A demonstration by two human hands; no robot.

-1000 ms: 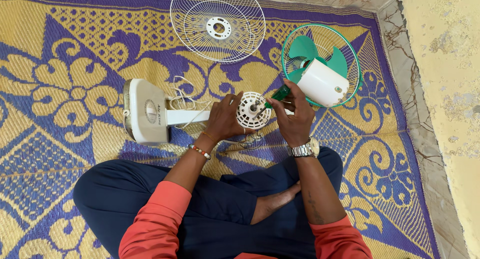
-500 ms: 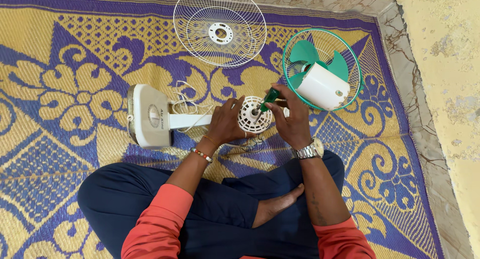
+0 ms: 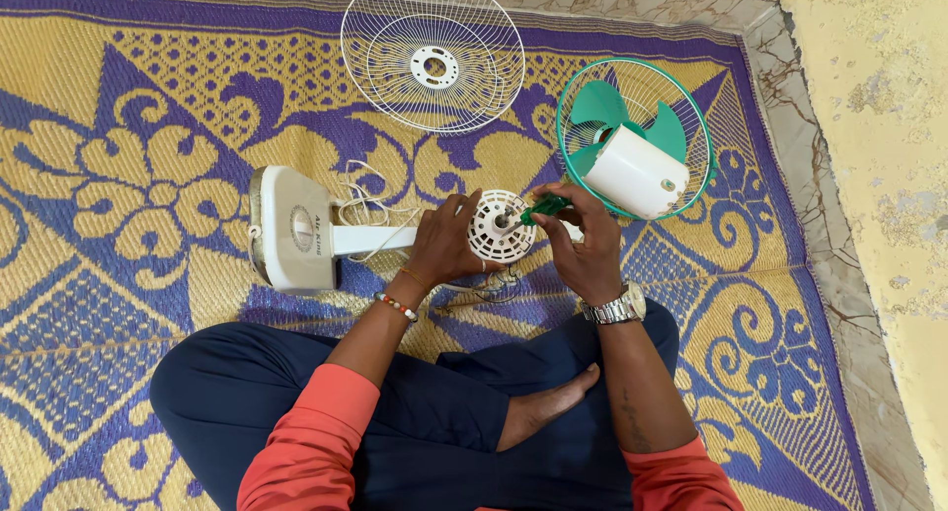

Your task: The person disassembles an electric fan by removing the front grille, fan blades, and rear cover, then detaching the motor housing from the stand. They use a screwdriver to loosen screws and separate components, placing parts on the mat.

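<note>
The left hand [image 3: 444,242] gripped the round, slotted white plastic motor housing [image 3: 500,228]; beside it, the right hand [image 3: 583,242] clamped a green-handled screwdriver [image 3: 542,208].

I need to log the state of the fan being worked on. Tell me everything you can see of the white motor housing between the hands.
The motor housing is a round white piece, plastic by its look, with rings of vent slots and a short shaft at its centre. It faces up towards the camera, joined to a white stem running left to the base, which lies on the mat. The left hand grips its left edge; the right hand holds a green-handled screwdriver pointed near its centre.
</note>
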